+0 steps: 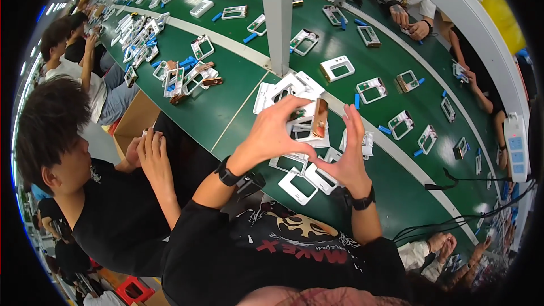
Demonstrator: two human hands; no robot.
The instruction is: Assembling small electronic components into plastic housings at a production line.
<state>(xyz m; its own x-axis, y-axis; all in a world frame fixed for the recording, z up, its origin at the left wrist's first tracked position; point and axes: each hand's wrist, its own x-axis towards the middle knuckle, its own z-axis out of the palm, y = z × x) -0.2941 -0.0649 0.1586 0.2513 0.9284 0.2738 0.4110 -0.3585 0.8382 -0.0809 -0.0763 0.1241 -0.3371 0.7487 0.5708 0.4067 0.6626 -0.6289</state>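
My left hand (277,130) is curled around a white plastic housing (306,112) with a bit of green circuit board and a shiny copper-coloured block (320,118) at its right side. The thumb is below and the fingers are above; part of the housing is hidden behind them. To the right, my right hand (349,158) has its fingers stretched up and its thumb apart, with a gap to the copper-coloured block. Under both hands lies a pile of white housings (286,88), and white frames (298,187) sit nearer to me.
A metal post (276,22) rises behind the pile. Housings with blue tabs (371,90) are spread over the green belt (340,113). At my left sits a person (107,192), with a mixed heap (187,76) beyond. A power strip (516,147) hangs at the right with black cables.
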